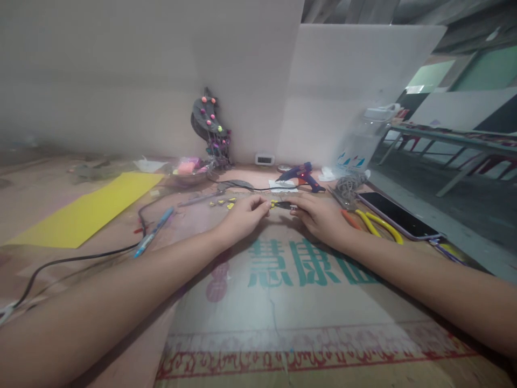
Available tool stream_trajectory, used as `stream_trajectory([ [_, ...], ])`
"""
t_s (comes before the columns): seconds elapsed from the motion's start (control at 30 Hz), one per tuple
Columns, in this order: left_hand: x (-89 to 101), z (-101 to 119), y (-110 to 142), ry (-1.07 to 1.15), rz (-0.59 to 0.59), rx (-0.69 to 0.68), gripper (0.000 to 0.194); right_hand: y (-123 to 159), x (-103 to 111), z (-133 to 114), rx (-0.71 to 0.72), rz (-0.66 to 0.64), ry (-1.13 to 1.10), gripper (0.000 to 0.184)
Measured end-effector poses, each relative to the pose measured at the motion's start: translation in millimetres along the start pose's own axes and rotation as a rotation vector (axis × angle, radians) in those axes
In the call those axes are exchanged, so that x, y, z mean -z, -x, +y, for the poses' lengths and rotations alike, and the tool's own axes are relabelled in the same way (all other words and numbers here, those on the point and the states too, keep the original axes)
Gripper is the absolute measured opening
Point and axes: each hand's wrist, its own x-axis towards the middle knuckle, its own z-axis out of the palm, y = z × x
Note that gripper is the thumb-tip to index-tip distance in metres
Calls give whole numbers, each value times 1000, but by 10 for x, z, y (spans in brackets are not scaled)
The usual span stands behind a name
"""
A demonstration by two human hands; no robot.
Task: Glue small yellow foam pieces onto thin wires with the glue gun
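Over the middle of the table my left hand (250, 210) is closed, thumb and fingers pinching a tiny yellow piece (273, 203). My right hand (319, 215) faces it, fingers wrapped round a small dark pointed tool (283, 205). The tool's tip points left and meets or nearly meets the yellow piece; blur and the fingers hide its exact kind. Several small yellow cut-outs (220, 202) lie just left of my left hand. Under both forearms is a printed board (258, 312) with green characters and a red patterned border.
At left lie a yellow sheet (92, 210), a blue pen (154, 231) and a black cable (76, 257). A grey crescent ornament (204, 118) with pompoms, a small digital clock (265, 159) and a glue gun (299, 175) are behind. Yellow-handled pliers (379, 226), a phone (398, 215) and a bottle (363, 137) are right.
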Motion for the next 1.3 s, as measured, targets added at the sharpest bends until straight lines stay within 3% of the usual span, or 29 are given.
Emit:
stream_trajectory([
  [0.87, -2, -6, 1, 8, 17, 11, 24, 18, 6, 6, 15, 2, -55, 35],
  [1.3, 5, -7, 13, -65, -36, -32, 25, 19, 29, -28, 3, -30, 18, 32],
])
